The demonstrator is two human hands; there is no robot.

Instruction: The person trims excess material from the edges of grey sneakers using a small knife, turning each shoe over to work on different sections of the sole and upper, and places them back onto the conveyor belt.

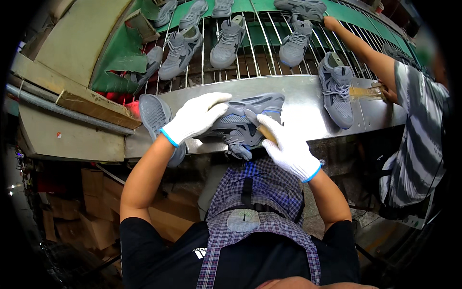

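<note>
— Where is the gray shoe (237, 121)?
— Tipped on its side at the metal table's (301, 94) front edge, gripped by a worker's white-gloved left hand (198, 118).
— And the right hand (288, 150)?
— Closed around a tan-handled tool (267, 135), at the shoe's side.

The gloves (291, 151) over the fingers (214, 100) look like matt knitted cloth. Between them, the shoe (236, 121) shows dull, rough mesh; the right fingers' tool (267, 134) could be wood or plastic, I can't tell. Around the fingers gleams a smooth metal tabletop (301, 96); beyond, glossy metal rods (260, 42); below, a matt woven apron (274, 190).
</note>
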